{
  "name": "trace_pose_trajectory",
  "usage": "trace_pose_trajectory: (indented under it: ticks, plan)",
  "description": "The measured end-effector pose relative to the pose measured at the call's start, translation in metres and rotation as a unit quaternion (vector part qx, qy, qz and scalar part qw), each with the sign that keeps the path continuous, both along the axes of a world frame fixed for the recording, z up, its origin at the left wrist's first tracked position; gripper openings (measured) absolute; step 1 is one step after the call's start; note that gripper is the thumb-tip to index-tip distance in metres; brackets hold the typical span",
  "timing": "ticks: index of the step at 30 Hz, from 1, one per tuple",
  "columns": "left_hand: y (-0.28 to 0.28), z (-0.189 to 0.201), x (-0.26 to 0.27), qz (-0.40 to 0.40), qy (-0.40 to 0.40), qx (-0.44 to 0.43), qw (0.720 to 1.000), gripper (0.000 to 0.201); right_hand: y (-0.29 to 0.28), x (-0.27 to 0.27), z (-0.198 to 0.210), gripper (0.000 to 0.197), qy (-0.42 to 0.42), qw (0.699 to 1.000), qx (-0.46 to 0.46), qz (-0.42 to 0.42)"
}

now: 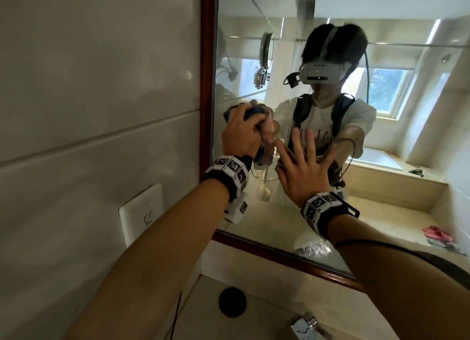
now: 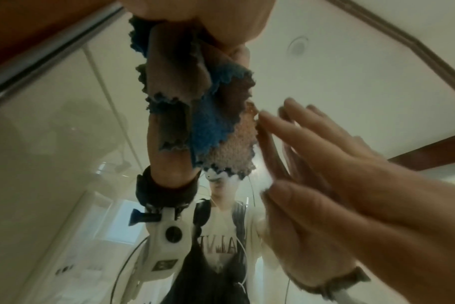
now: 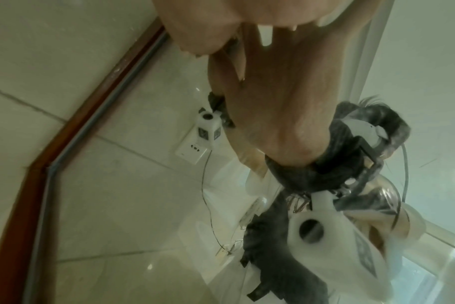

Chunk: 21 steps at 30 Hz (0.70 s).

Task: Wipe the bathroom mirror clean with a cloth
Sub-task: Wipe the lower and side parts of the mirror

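The mirror [image 1: 381,161] has a dark wooden frame [image 1: 207,85]. My left hand [image 1: 241,126] grips a bunched blue and brown cloth [image 1: 251,112] and holds it against the glass near the mirror's left edge. In the left wrist view the cloth [image 2: 208,127] hangs in folds below that hand [image 2: 208,16]. Lower and to the right, my right hand [image 1: 300,159] lies flat on the glass with straight, spread fingers and holds nothing. It also shows in the left wrist view [image 2: 338,168]. The right wrist view has its palm [image 3: 221,20] against the mirror [image 3: 117,185].
A tiled wall with a white socket plate [image 1: 141,212] stands left of the frame. Below the mirror lie a counter, a black round object [image 1: 232,301] and a chrome tap [image 1: 305,324]. The glass reflects the person, a window and a bathtub ledge.
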<state>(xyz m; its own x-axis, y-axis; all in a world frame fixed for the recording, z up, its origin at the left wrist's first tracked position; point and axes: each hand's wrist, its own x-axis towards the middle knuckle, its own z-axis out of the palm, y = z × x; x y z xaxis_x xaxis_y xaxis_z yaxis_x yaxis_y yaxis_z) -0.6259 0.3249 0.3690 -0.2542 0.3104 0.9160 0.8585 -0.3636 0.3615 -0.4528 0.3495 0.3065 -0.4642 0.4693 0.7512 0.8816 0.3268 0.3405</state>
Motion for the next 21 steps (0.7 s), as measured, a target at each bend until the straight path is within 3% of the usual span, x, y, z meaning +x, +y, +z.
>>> trace_pose_trajectory:
  ticks: [4,11,16,21]
  plan:
    - [-0.003,-0.001,0.003,0.008,0.005,0.043,0.999,0.022,-0.006,-0.002,-0.002,0.068,0.008,1.000,-0.016,-0.005]
    - [-0.003,-0.053,0.014,-0.003,0.050,-0.006,0.999,0.020,-0.015,-0.006,0.012,0.083,0.056,0.998,-0.026,0.019]
    - [-0.007,-0.012,0.020,-0.020,0.042,0.020,0.999,0.038,-0.010,-0.004,0.041,0.079,0.073,0.997,-0.002,0.020]
    - [-0.018,0.053,0.018,-0.051,0.010,-0.011,0.999,0.018,-0.008,-0.013,0.071,0.072,0.074,0.997,-0.003,0.006]
